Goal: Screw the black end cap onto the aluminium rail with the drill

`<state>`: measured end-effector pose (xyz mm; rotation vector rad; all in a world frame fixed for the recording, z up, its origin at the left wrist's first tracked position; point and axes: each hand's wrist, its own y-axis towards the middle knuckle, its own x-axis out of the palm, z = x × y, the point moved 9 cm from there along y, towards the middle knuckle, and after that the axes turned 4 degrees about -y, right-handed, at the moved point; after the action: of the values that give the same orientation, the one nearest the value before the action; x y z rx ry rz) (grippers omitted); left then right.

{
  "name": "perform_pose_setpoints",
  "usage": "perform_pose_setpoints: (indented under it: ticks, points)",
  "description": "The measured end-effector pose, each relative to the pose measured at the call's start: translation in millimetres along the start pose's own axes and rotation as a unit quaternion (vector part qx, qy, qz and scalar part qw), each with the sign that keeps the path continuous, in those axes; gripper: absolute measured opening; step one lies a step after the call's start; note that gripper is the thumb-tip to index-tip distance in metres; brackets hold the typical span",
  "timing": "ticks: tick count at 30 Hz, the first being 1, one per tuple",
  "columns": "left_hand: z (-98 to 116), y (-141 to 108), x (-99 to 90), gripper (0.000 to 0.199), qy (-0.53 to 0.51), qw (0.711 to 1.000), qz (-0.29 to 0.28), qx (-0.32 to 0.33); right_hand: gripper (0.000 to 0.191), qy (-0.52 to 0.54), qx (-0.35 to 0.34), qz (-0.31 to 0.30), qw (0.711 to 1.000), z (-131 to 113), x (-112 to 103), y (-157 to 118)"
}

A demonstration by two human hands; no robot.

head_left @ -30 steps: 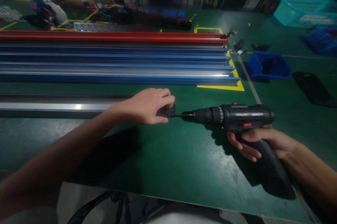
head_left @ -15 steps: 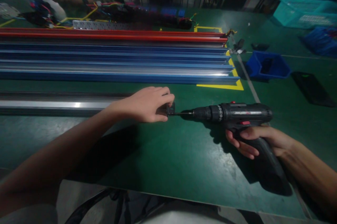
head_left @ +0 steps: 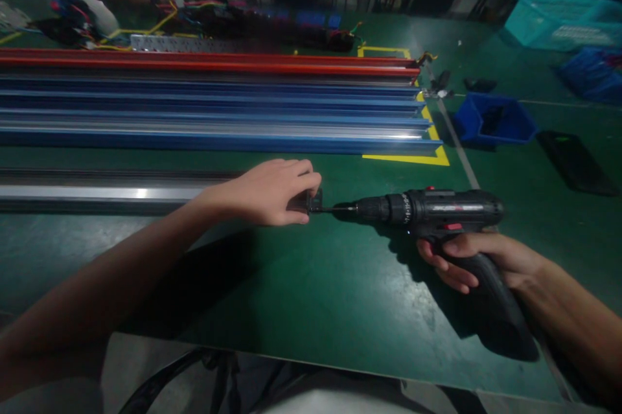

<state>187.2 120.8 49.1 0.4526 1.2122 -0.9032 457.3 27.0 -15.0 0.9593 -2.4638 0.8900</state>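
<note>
So the drill (head_left: 447,208) is lying level just above or on the desk (head_left: 311,297) (can't tell which), near the front edge, bit (head_left: 335,209) pointing left. Right grip (head_left: 466,258) is wrapped around its handle. The bit's tip looks to meet a small black end piece (head_left: 315,201), which the left grip (head_left: 272,194) has pinched at the end of a silver rail (head_left: 97,194). Can't see if there's a screw in there.

My worry: the left fingers are super close to that tip. If the drill tilts even a bit, I reckon it could skate off and jab them. And if the left pinch is loose, the end piece might twist.

Behind that, blue rails (head_left: 218,122) and red rails (head_left: 218,63) lie side by side, well apart from the bit.
</note>
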Motion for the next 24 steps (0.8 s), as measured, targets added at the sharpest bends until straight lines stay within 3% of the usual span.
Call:
perform_pose_setpoints:
  ticks: [24]
  points:
    - [1.1, 0.0, -1.4, 0.032, -0.005, 1.0, 0.002, 0.013, 0.026, 0.026, 0.009, -0.004, 1.0, 0.4, 3.8, 0.1]
